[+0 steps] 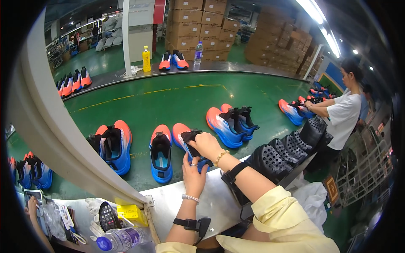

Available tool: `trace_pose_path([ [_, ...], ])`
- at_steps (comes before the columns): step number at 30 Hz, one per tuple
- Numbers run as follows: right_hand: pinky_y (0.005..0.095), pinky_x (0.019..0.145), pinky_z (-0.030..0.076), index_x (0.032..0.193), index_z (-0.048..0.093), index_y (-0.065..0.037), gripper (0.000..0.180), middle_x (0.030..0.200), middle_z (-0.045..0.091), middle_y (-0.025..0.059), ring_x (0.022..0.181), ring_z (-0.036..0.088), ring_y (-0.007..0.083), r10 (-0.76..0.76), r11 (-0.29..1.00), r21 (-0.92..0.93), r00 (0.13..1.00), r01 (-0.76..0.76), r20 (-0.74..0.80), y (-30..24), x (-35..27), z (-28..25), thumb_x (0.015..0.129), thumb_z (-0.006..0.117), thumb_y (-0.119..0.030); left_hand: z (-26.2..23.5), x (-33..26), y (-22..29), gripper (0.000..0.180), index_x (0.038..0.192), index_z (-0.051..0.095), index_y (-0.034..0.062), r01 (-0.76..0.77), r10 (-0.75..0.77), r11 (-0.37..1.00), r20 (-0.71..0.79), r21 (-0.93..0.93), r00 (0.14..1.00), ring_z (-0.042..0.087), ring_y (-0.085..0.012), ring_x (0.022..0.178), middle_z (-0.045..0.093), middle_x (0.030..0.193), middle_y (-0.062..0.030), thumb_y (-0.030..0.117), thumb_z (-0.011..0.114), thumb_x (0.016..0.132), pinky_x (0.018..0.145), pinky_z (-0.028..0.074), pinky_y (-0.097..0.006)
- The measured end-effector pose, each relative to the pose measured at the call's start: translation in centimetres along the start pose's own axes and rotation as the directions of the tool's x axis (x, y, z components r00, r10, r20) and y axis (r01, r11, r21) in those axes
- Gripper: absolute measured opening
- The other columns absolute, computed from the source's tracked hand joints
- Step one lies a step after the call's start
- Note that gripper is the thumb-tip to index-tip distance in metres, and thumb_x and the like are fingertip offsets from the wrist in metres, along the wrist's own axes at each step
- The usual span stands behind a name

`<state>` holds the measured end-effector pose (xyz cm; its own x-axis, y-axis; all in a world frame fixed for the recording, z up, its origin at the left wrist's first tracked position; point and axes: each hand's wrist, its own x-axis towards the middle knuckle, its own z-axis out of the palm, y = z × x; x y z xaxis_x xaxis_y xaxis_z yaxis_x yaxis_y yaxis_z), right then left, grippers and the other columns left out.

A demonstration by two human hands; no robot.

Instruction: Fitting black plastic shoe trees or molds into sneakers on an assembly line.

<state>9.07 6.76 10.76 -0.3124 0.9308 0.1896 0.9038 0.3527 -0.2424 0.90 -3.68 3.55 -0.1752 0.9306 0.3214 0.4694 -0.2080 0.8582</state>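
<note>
Two bare hands are seen working on one orange-and-blue sneaker (185, 141) that lies on a green conveyor belt (177, 99), just past the near metal edge of the tabletop (211, 202). The right hand (205, 144) is laid over the shoe's black tongue, its fingers curled closed on that tongue. The left hand (193, 175) is raised just beneath, its fingers (186, 159) pressed against the shoe's blue heel; whether they grip it or only steady it cannot be told from this angle. A matching second sneaker (160, 158) is placed just beside the first, to the left. Another pair (113, 145) lies further left, and a third pair (231, 122) to the right. A row of black perforated clogs (287, 149) is lined up along the belt's right edge. A plastic water bottle (120, 239) is laid on the tabletop at lower left. A co-worker in a white shirt (342, 118) is seen at the far right.
</note>
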Motion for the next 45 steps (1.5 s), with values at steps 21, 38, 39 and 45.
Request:
trace_pose_path([
  [21, 0.0452, 0.072, 0.051, 0.101, 0.064, -0.003, 0.04, 0.078, 0.066, 0.0195, 0.077, 0.066, 0.036, -0.404, 0.909, 0.182, 0.899, 0.374, 0.171, -1.2, -10.4, -18.5, 0.092, 0.058, -0.041, -3.6, 2.8, -4.7, 0.045, 0.108, 0.049, 0.0009, -0.211, 0.199, 0.969, -0.097, -0.127, 0.975, 0.038, -0.0387, 0.134, 0.036, 0.148, -0.0197, -0.005, 0.072, 0.07, 0.112, 0.03, -0.042],
  [38, 0.0469, 0.08, 0.053, 0.102, 0.062, 0.004, 0.067, 0.094, 0.067, 0.0263, 0.09, 0.067, 0.0406, 0.652, 0.729, -0.128, 0.739, -0.672, -0.167, 29.7, -29.4, -19.9, 0.086, 0.057, -0.06, 4.6, 6.4, 5.8, 0.029, 0.119, 0.056, -0.0039, -0.377, 0.376, 0.926, -0.06, -0.005, 0.924, 0.038, -0.0373, 0.135, 0.041, 0.144, -0.0228, 0.014, 0.049, 0.097, 0.113, 0.028, -0.044],
  [39, 0.0472, 0.081, 0.053, 0.105, 0.059, 0.005, 0.071, 0.092, 0.067, 0.0275, 0.089, 0.067, 0.0418, 0.644, 0.744, -0.039, 0.731, -0.667, -0.226, 29.8, -29.5, -19.4, 0.079, 0.066, -0.061, 6.6, 7.1, 6.6, 0.031, 0.121, 0.055, -0.0029, -0.414, 0.414, 0.909, 0.016, 0.043, 0.91, 0.041, -0.0375, 0.133, 0.043, 0.143, -0.0225, 0.015, 0.052, 0.095, 0.112, 0.03, -0.043],
  [45, 0.0466, 0.079, 0.053, 0.106, 0.055, 0.006, 0.073, 0.087, 0.066, 0.0283, 0.087, 0.066, 0.0428, 0.54, 0.83, 0.137, 0.717, -0.54, -0.44, 30.5, -28.9, -16.7, 0.069, 0.08, -0.052, 15.9, 11.6, 8.1, 0.058, 0.131, 0.053, 0.0062, -0.509, 0.403, 0.839, 0.411, 0.19, 0.818, 0.055, -0.0356, 0.119, 0.047, 0.141, -0.016, 0.033, 0.069, 0.082, 0.099, 0.046, -0.043],
])
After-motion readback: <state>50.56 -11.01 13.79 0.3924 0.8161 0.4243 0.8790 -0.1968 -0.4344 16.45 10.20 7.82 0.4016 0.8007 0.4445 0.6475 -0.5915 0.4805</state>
